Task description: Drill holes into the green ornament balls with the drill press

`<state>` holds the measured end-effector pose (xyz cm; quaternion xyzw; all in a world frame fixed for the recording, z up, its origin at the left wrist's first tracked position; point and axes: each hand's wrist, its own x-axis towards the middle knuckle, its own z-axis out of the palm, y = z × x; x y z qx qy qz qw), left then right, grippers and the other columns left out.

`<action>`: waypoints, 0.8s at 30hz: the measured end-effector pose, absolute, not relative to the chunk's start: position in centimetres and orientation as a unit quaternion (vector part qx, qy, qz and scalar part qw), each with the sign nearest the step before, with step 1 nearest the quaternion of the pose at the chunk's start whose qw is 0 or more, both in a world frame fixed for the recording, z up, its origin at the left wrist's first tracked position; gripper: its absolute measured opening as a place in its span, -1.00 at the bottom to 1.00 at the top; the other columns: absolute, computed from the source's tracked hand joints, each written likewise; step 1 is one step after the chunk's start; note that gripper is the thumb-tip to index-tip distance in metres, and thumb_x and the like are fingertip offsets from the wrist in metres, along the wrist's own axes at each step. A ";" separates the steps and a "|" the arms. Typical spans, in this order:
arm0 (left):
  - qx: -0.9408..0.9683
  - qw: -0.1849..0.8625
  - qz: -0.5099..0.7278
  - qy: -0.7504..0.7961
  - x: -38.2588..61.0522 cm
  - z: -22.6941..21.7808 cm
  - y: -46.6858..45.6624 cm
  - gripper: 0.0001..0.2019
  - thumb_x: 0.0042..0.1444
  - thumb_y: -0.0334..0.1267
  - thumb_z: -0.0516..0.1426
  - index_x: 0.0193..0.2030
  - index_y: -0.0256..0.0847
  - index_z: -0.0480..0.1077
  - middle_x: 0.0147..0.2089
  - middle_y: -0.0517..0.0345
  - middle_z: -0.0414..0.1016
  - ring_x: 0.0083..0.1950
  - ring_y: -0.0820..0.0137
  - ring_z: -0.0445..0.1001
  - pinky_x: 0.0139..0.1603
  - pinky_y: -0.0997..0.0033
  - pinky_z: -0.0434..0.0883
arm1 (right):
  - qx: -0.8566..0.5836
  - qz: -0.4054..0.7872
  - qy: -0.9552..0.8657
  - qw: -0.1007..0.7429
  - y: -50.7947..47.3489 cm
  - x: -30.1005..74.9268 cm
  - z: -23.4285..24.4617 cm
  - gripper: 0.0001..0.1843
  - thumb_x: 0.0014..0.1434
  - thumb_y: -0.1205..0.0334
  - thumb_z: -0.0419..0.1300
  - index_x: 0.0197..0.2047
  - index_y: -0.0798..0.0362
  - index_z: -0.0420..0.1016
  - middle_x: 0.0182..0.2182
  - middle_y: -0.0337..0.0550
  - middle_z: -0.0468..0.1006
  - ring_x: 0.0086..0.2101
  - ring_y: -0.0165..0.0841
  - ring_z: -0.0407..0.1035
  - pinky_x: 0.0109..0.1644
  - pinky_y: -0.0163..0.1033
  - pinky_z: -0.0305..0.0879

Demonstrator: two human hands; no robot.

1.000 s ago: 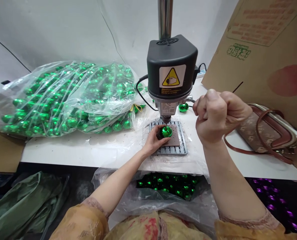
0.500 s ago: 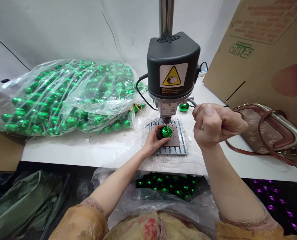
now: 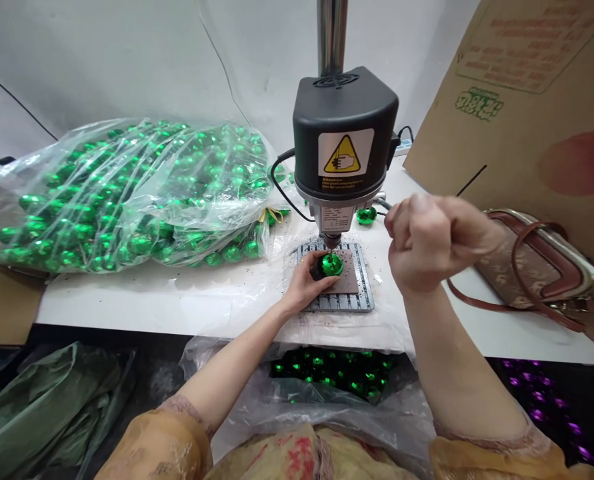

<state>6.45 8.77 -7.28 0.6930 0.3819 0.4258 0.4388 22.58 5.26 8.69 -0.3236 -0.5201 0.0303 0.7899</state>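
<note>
— Two bare hands are before us; what lies under the drill (image 3: 345,107)?

— We see a shiny, faceted green ball (image 3: 332,265) on a flat brown board (image 3: 347,285), over a slotted grey metal base (image 3: 364,301). The thin bit (image 3: 331,253) meets its top.

— And around it?

— On the white table (image 3: 127,303), at left, we have a bag (image 3: 187,213) of clear, wrinkled plastic packed with similar balls (image 3: 227,253). At right sit a patterned handbag (image 3: 501,253) and a tall cardboard box (image 3: 511,153).

— Can we read anything?

— "Attention:" on the drill's sticker (image 3: 347,157), below a yellow triangle showing a hand. Its smaller lines defeat us, as does the box's red and green print.

— The hands?

— The left hand (image 3: 311,277) reaches in flat and low, pinching the ball between near thumb and far fingers. The right hand (image 3: 429,240) is raised, fingers pressed together in a fist round the lever (image 3: 383,201).
</note>
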 end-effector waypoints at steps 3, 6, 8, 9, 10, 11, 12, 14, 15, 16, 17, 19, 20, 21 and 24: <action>0.685 0.437 0.429 0.394 6.8 -7.0 8.8 -0.44 0.02 -0.14 0.39 0.12 -0.19 0.35 0.03 -0.01 0.53 0.07 0.18 0.54 0.12 0.14 0.49 | -0.320 0.087 -0.477 0.814 6.0 22.4 12.1 -0.50 0.13 0.39 0.19 -0.71 0.01 0.01 -0.77 -0.40 0.01 -0.72 -0.57 0.00 -0.63 -0.28 -0.11; 0.686 0.380 0.449 0.429 6.9 -6.0 8.0 -0.50 0.02 -0.17 0.38 0.08 -0.18 0.36 -0.01 0.02 0.53 0.02 0.20 0.54 0.05 0.18 0.50 | -0.331 0.134 -0.471 0.807 7.1 22.5 14.3 -0.54 0.09 0.42 0.17 -0.73 -0.01 0.10 -0.80 -0.40 0.05 -0.75 -0.55 -0.04 -0.67 -0.25 -0.18; 0.699 0.286 0.464 0.463 6.6 -5.2 6.4 -0.55 0.04 -0.16 0.36 0.03 -0.17 0.37 -0.05 0.03 0.52 0.00 0.20 0.53 0.00 0.18 0.48 | -0.335 0.151 -0.474 0.800 7.5 22.8 14.8 -0.55 0.08 0.40 0.18 -0.74 -0.04 0.13 -0.81 -0.39 0.06 -0.75 -0.52 -0.06 -0.69 -0.22 -0.18; 0.714 0.235 0.464 0.468 6.4 -4.9 5.3 -0.58 0.06 -0.14 0.35 0.01 -0.16 0.37 -0.07 0.04 0.51 -0.02 0.21 0.52 -0.03 0.20 0.47 | -0.341 0.152 -0.477 0.796 7.7 22.9 14.8 -0.54 0.08 0.38 0.19 -0.74 -0.05 0.12 -0.80 -0.38 0.07 -0.75 -0.51 -0.05 -0.69 -0.20 -0.17; 0.739 0.192 0.456 0.457 6.1 -4.7 3.8 -0.60 0.08 -0.12 0.33 0.00 -0.16 0.36 -0.09 0.04 0.50 -0.05 0.22 0.51 -0.05 0.21 0.46 | -0.348 0.149 -0.480 0.791 7.7 23.0 14.7 -0.53 0.09 0.36 0.20 -0.74 -0.05 0.11 -0.80 -0.37 0.06 -0.74 -0.50 -0.04 -0.68 -0.20 -0.15; 0.775 0.157 0.438 0.427 5.7 -4.7 2.2 -0.61 0.11 -0.08 0.31 0.00 -0.16 0.35 -0.12 0.04 0.50 -0.08 0.23 0.50 -0.09 0.23 0.45 | -0.357 0.144 -0.484 0.786 7.7 23.0 14.6 -0.52 0.10 0.34 0.21 -0.74 -0.06 0.10 -0.80 -0.37 0.06 -0.73 -0.50 -0.04 -0.68 -0.20 -0.14; 0.822 0.131 0.408 0.376 5.3 -4.9 0.5 -0.60 0.13 -0.04 0.29 0.01 -0.17 0.35 -0.13 0.03 0.50 -0.11 0.24 0.49 -0.12 0.24 0.44 | -0.360 0.139 -0.485 0.785 7.7 23.1 14.5 -0.51 0.11 0.32 0.21 -0.74 -0.06 0.08 -0.79 -0.36 0.05 -0.73 -0.50 -0.04 -0.67 -0.20 -0.13; 0.910 0.068 0.316 0.259 4.3 -5.8 -2.8 -0.56 0.14 0.03 0.26 0.03 -0.19 0.35 -0.19 0.03 0.49 -0.20 0.26 0.46 -0.22 0.27 0.40 | -0.354 0.139 -0.486 0.787 7.7 23.1 14.4 -0.51 0.12 0.29 0.21 -0.73 -0.06 0.08 -0.79 -0.37 0.06 -0.73 -0.50 -0.04 -0.67 -0.20 -0.14; 0.939 0.032 0.260 0.221 3.8 -6.3 -4.2 -0.56 0.14 0.03 0.26 0.03 -0.20 0.36 -0.23 0.04 0.48 -0.24 0.26 0.44 -0.26 0.29 0.37 | -0.347 0.139 -0.487 0.789 7.7 23.1 14.4 -0.52 0.12 0.29 0.21 -0.73 -0.06 0.09 -0.79 -0.38 0.06 -0.74 -0.51 -0.05 -0.67 -0.20 -0.14; 0.958 0.004 0.201 0.203 3.4 -6.8 -5.4 -0.54 0.13 0.03 0.27 0.05 -0.21 0.36 -0.23 0.03 0.47 -0.26 0.26 0.43 -0.28 0.30 0.35 | -0.342 0.141 -0.490 0.789 7.7 23.1 14.4 -0.53 0.11 0.29 0.21 -0.73 -0.05 0.09 -0.79 -0.38 0.07 -0.74 -0.51 -0.05 -0.67 -0.21 -0.14; 0.969 -0.013 0.148 0.198 3.0 -7.2 -6.1 -0.51 0.12 0.03 0.28 0.07 -0.21 0.35 -0.21 0.01 0.48 -0.25 0.26 0.44 -0.28 0.30 0.34 | -0.338 0.142 -0.492 0.790 7.7 23.1 14.4 -0.53 0.11 0.30 0.20 -0.73 -0.05 0.10 -0.79 -0.39 0.08 -0.75 -0.52 -0.05 -0.67 -0.22 -0.14; 0.976 -0.011 0.088 0.201 2.7 -7.1 -6.5 -0.49 0.15 0.05 0.26 0.11 -0.21 0.34 -0.15 -0.01 0.48 -0.21 0.26 0.44 -0.26 0.32 0.34 | -0.338 0.143 -0.494 0.788 7.8 23.1 14.4 -0.54 0.10 0.34 0.18 -0.73 -0.03 0.09 -0.80 -0.40 0.09 -0.75 -0.54 -0.04 -0.66 -0.24 -0.14; 0.977 -0.002 0.087 0.195 3.0 -6.7 -6.2 -0.54 0.20 0.04 0.23 0.10 -0.21 0.35 -0.15 0.01 0.48 -0.22 0.28 0.44 -0.26 0.33 0.34 | -0.340 0.142 -0.492 0.789 7.8 23.1 14.4 -0.54 0.11 0.35 0.18 -0.72 -0.02 0.09 -0.80 -0.40 0.09 -0.75 -0.55 -0.04 -0.66 -0.26 -0.14; 0.977 0.006 0.102 0.188 3.7 -6.1 -5.4 -0.64 0.26 -0.01 0.18 0.06 -0.20 0.36 -0.19 0.05 0.46 -0.24 0.31 0.42 -0.27 0.35 0.34 | -0.341 0.143 -0.491 0.789 7.9 23.1 14.4 -0.54 0.12 0.35 0.18 -0.72 -0.02 0.08 -0.80 -0.41 0.09 -0.75 -0.56 -0.05 -0.66 -0.28 -0.13; 0.961 0.003 0.161 0.223 8.3 -3.6 -1.5 -0.88 0.35 -0.28 0.05 -0.10 -0.21 0.39 -0.27 0.07 0.41 -0.23 0.31 0.40 -0.27 0.35 0.35 | -0.331 0.146 -0.485 0.796 8.0 23.0 14.3 -0.52 0.15 0.37 0.17 -0.70 0.00 0.06 -0.79 -0.42 0.08 -0.74 -0.60 -0.06 -0.65 -0.32 -0.11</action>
